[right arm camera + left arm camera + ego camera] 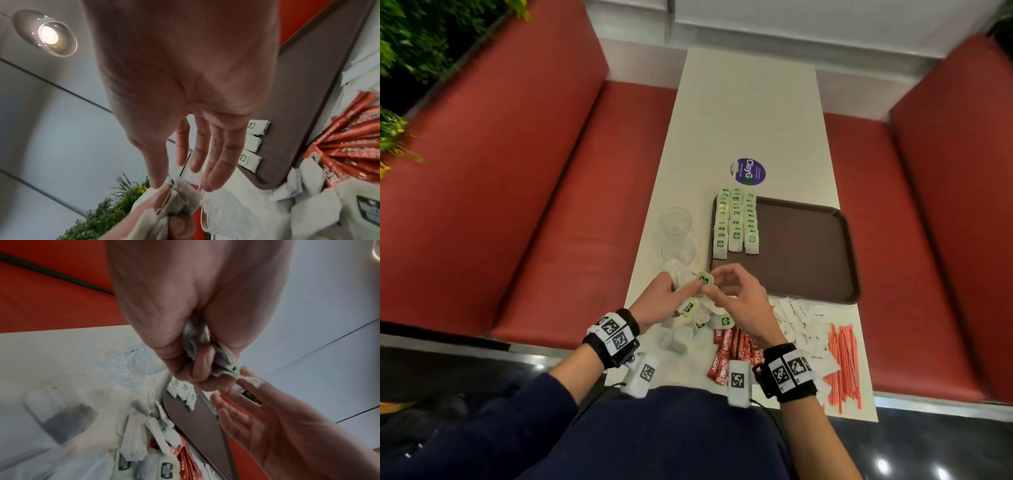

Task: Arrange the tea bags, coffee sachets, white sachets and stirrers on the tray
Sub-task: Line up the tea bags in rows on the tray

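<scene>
My left hand [671, 299] grips a bunch of loose tea bags [218, 356] just in front of the brown tray [804, 246]. One green tag [705, 279] sticks up from the bunch. My right hand [714, 282] is at that tag: its thumb tip touches it and its fingers [218, 162] stay nearly straight. Three rows of tea bags [736, 222] lie on the tray's left side. More tea bags [698, 320] are heaped under my hands. Red coffee sachets [729, 349], white sachets [804, 329] and orange stirrers [846, 363] lie at the table's near edge.
Two clear glasses [676, 221] stand left of the tray, close to my left hand. A round blue sticker [748, 171] is on the white table [750, 113] beyond the tray. Red bench seats [551, 205] run along both sides.
</scene>
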{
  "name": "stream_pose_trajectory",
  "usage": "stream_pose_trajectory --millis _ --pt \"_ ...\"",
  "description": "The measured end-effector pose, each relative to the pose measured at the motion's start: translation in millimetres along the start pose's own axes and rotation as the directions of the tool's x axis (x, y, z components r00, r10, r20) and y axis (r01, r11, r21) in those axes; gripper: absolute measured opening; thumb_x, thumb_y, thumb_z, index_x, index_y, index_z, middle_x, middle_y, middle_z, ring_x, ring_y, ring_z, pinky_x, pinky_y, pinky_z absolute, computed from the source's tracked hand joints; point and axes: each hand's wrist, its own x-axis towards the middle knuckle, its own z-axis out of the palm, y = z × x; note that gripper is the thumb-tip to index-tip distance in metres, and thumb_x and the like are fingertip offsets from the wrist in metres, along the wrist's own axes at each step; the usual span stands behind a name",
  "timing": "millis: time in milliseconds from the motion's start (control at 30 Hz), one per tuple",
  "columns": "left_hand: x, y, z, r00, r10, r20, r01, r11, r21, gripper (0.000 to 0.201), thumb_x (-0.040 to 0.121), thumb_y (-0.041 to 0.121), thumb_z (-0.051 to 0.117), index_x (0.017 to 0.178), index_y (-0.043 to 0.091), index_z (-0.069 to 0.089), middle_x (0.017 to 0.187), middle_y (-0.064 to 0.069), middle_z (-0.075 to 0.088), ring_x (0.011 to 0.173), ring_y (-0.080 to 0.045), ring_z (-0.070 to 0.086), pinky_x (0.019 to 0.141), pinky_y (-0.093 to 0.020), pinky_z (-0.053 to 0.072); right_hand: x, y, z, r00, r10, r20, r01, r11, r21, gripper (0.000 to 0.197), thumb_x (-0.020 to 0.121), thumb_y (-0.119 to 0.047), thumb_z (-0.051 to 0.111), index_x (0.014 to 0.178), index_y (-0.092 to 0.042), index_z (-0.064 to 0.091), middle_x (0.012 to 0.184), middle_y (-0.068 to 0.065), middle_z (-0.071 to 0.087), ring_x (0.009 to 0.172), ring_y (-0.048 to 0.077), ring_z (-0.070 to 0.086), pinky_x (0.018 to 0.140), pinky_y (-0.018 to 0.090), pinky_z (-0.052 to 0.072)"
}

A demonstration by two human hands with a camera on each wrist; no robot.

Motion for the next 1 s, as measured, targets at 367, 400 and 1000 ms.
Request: stream_pose_trajectory --millis 367,400,1000 --pt "23.0 -6.5 15.6 0.998 0.065 -0.024 -0.066 0.996 -0.060 0.033 0.103 0.046 0.071 0.095 0.015 0.080 0.068 -0.007 0.056 0.060 -0.020 0.047 0.054 -0.030 0.037 25.9 -11.7 -36.5 0.987 -0.154 -0.040 0.152 0.987 -0.049 0.012 0.099 -0.024 0.082 0.110 -0.022 0.080 0.092 -0.006 0.082 0.087 0.008 0.078 0.077 0.018 0.060" --pt "26.8 -6.2 17.5 0.998 0.062 -0.024 -0.063 0.997 -0.052 0.038 0.102 0.050 0.072 0.096 0.013 0.079 0.068 -0.010 0.057 0.061 -0.021 0.048 0.055 -0.032 0.038 28.2 -11.7 -39.3 0.987 -0.158 -0.038 0.156 0.986 -0.062 0.013 0.099 -0.023 0.082 0.111 -0.021 0.080 0.093 -0.006 0.082 0.088 0.006 0.078 0.076 0.015 0.058" --pt "48.5 -7.7 26.9 0.997 -0.028 -0.072 0.013 0.980 -0.198 0.023 0.106 0.037 0.069 0.118 0.020 0.079 0.075 -0.007 0.052 0.064 -0.016 0.044 0.052 -0.026 0.034 146.9 59.7 -78.2 0.999 -0.043 -0.003 0.035 0.839 -0.543 0.014 0.102 -0.026 0.076 0.111 -0.016 0.076 0.102 -0.002 0.068 0.092 0.018 0.067 0.093 0.038 0.056"
